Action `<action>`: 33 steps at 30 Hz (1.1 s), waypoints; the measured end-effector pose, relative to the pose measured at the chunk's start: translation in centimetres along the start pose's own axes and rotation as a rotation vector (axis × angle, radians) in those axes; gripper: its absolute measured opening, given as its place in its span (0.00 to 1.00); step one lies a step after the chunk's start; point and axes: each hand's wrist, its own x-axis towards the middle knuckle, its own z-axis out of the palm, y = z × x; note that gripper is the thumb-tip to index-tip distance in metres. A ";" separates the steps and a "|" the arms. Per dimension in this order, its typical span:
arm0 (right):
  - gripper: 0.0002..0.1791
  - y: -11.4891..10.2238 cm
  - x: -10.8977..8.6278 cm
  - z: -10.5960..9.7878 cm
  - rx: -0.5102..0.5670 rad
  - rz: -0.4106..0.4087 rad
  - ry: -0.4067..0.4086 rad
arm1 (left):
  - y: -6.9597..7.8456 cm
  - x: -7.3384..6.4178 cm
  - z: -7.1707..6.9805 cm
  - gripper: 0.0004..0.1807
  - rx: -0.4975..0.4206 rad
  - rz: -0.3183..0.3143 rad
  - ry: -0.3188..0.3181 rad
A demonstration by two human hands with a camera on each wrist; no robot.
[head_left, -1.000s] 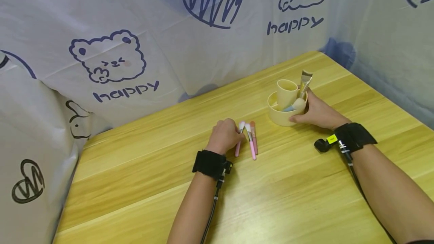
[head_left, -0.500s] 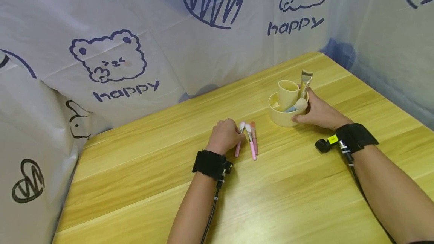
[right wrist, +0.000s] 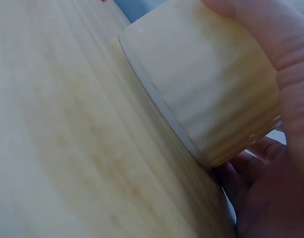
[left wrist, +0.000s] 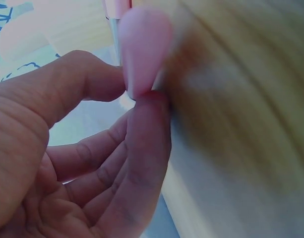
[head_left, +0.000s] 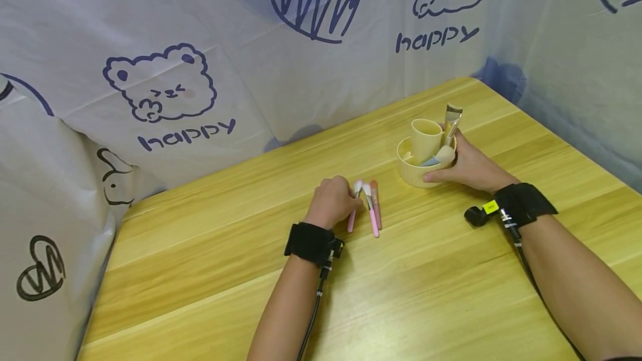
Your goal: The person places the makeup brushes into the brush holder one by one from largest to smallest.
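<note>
On the desk [head_left: 225, 249], pinches the leftmost pink makeup brush [head_left: 352, 220] in a narrow left-hand grip [head_left: 331, 202], beside two loose brushes [head_left: 374, 223], same as before. Now sets the right thumb [head_left: 436, 175] slightly farther left along the cream round organizer [head_left: 410, 174], held in the right-hand grip [head_left: 476, 165]; probably only steadies, brings the brush no nearer. Reads "happy" twice on the cloth backdrop [head_left: 251, 88]; cannot make out the yellow tag's [head_left: 490, 206] print.

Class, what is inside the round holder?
Inside the holder are a cup, a flat brush and a pale brush. The cup's inner bottom and flat brush's lower end are hidden.
</note>
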 end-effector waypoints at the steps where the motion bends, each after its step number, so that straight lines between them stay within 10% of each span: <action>1: 0.63 0.0 0.0 0.0 -0.003 0.002 -0.001 | 0.0 0.0 0.0 0.24 0.003 0.000 -0.001; 33: 0.64 0.0 -0.1 -0.2 -0.077 0.087 -0.018 | 0.4 -0.3 -0.2 0.05 -0.062 0.091 0.168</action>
